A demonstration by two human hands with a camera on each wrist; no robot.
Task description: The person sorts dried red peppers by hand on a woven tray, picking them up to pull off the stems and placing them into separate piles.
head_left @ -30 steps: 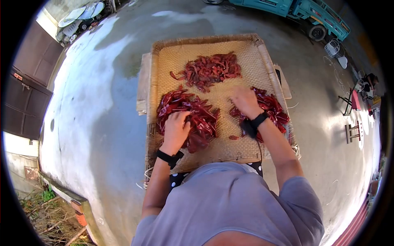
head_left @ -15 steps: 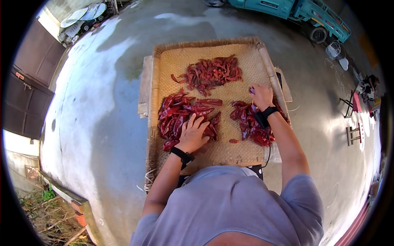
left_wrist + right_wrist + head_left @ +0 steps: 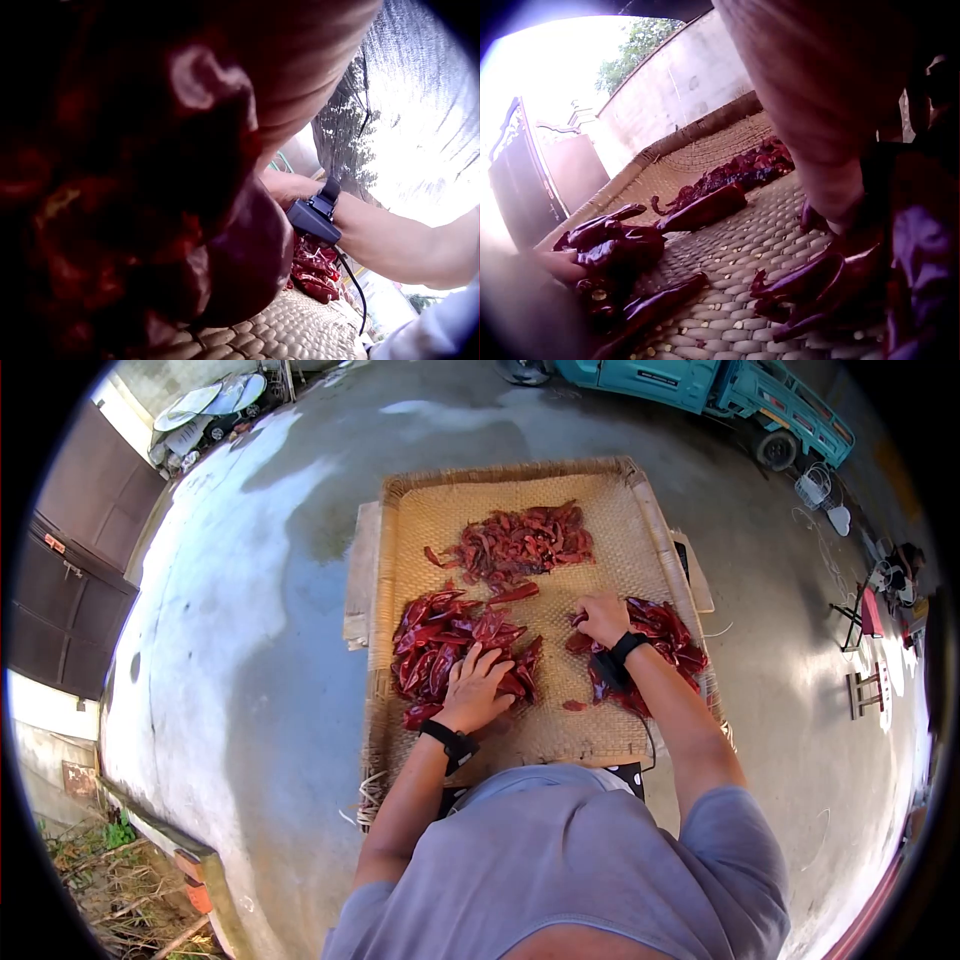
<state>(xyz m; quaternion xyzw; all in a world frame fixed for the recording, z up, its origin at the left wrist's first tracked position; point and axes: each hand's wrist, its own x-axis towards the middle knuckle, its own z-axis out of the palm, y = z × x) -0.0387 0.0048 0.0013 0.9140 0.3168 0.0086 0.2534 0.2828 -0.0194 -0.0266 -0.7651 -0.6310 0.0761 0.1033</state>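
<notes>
My left hand [image 3: 475, 692] rests with spread, fairly straight fingers on the left heap of glossy dried red chilies [image 3: 432, 650]. In the right wrist view its fingertip [image 3: 564, 264] touches a chili. My right hand [image 3: 606, 622] is bent down at the inner upper edge of the right chili heap [image 3: 660, 630]. From its own wrist, chilies [image 3: 802, 289] lie right under the thumb; I cannot tell whether the fingers pinch one. A single chili [image 3: 515, 593] lies between the left heap and a far heap of thinner, duller red pieces [image 3: 530, 540].
The heaps lie in a shallow woven tray [image 3: 420, 505] with a raised rim, on boards [image 3: 362, 560]. A small red scrap [image 3: 574, 705] lies near the right heap. A cable [image 3: 652, 750] hangs from my right wrist device. A blue-green vehicle [image 3: 650, 382] stands beyond on the concrete.
My right hand went outward over the right heap, then back to its inner edge. My left hand shifted right and its fingers spread. A chili now lies above the left heap.
</notes>
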